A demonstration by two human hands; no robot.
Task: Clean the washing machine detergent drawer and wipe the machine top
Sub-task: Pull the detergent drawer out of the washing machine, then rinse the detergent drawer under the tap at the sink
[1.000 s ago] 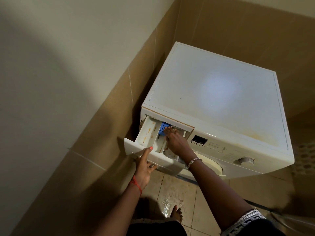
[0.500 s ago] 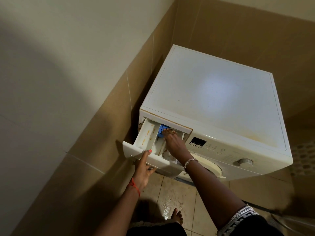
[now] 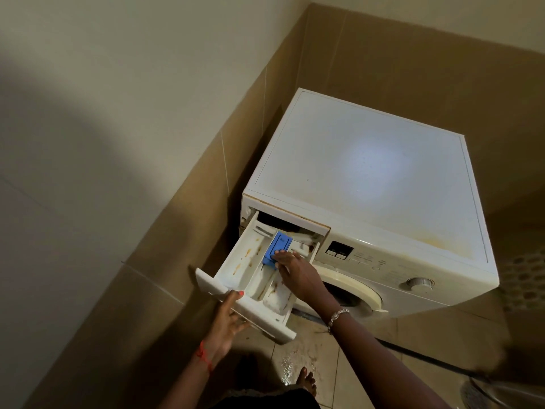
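Hands (image 3: 229, 319) on drawer (image 3: 236, 270), right (image 3: 298, 276) perhaps flat.

Single head-worn view, high, facing forward and steeply down; washing machine (image 3: 368, 172) near, centre-right.

Insert (image 3: 277, 250) in drawer (image 3: 236, 267), left of dial (image 3: 418, 283)
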